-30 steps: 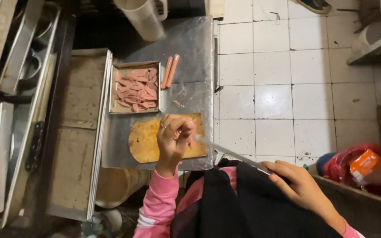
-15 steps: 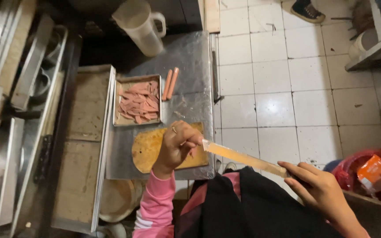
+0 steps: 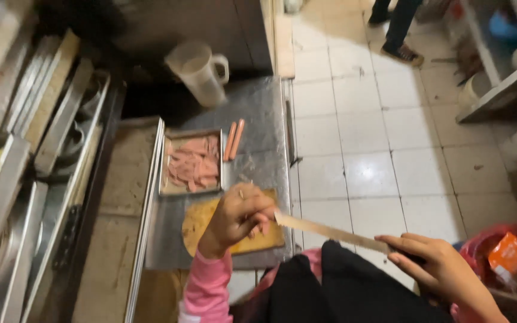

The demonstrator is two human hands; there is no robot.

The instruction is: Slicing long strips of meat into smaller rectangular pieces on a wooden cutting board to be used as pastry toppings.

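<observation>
- Far left: stacked metal trays (image 3: 13,179) on racks, blurred.
- Steel counter (image 3: 264,119) in the middle; square tray of sliced sausage (image 3: 191,162) sits on it, two whole sausages (image 3: 233,140) just right of the tray, lying side by side.
- Plastic jug (image 3: 198,72) at the counter's far edge, tilted in view, above the tray.
- Wooden cutting board (image 3: 210,221) at the counter's near edge, below the tray.
- Left hand (image 3: 237,218), pink sleeve, over the board, fingers curled and bunched around something small; cannot tell what, it is hidden by the fingers.
- Long knife (image 3: 324,230) blade runs from the left hand's fingertips rightward, tip touching them.
- Right hand (image 3: 441,266) clamped on the knife handle, off the counter, over the dark apron (image 3: 342,293).
- White tiled floor (image 3: 360,149) right of counter; another person's legs (image 3: 399,30) top right.
- Red and orange bags (image 3: 510,257) far right.
</observation>
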